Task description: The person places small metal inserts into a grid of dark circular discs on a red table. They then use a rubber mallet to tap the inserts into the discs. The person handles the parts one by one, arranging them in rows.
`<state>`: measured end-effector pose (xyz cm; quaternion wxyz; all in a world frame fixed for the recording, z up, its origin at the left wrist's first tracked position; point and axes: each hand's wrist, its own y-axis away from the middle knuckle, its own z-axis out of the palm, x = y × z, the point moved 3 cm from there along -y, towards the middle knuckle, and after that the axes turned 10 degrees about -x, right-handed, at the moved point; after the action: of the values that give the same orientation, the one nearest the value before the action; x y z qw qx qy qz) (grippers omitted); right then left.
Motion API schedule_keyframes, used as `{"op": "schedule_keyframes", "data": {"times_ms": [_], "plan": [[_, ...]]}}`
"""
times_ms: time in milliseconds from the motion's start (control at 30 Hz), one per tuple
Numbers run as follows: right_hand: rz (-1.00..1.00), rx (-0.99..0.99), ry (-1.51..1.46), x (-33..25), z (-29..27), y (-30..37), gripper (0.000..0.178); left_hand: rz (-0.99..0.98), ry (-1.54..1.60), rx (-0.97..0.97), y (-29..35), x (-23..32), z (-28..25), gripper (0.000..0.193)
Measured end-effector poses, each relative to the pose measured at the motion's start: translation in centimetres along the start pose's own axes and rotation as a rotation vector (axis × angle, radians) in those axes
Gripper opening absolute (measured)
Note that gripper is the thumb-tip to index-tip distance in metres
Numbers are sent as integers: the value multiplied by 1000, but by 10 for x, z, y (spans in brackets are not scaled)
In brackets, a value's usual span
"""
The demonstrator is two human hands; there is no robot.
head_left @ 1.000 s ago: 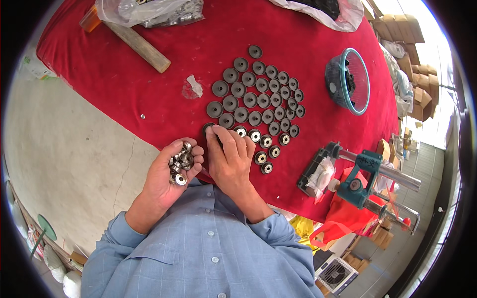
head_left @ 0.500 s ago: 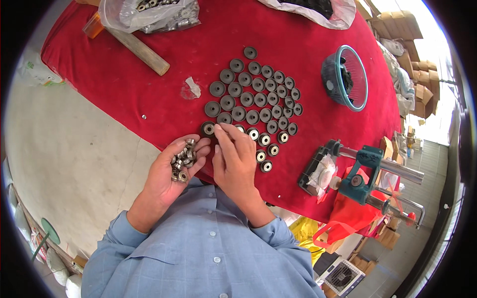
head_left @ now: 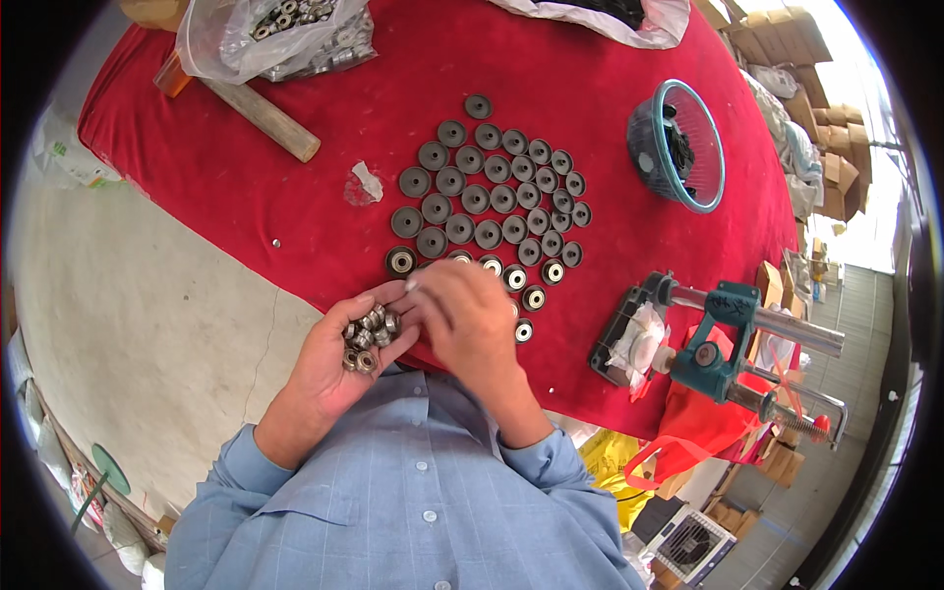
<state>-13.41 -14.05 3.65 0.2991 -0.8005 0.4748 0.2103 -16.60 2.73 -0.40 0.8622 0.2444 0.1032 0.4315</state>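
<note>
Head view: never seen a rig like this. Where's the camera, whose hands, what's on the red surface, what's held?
No robot here, just a person's bare hands. The view comes from a wide fisheye camera on that person's head, looking down, so straight edges bend. The left hand cups small metal rings. The right hand is blurred beside it; I can't tell whether it holds anything. On the red cloth lie dark discs, several nearer ones with shiny centres; around them are a wooden stick, a clear bag and a bluish bowl.

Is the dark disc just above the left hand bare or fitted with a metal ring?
Fitted: the dark disc shows a shiny metal ring at its centre.
</note>
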Motion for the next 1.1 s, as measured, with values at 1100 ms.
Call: {"op": "schedule_keyframes", "data": {"times_ms": [1100], "plan": [[79, 72, 247, 13, 6, 12, 36, 32, 67, -76, -3, 2, -5, 39]]}}
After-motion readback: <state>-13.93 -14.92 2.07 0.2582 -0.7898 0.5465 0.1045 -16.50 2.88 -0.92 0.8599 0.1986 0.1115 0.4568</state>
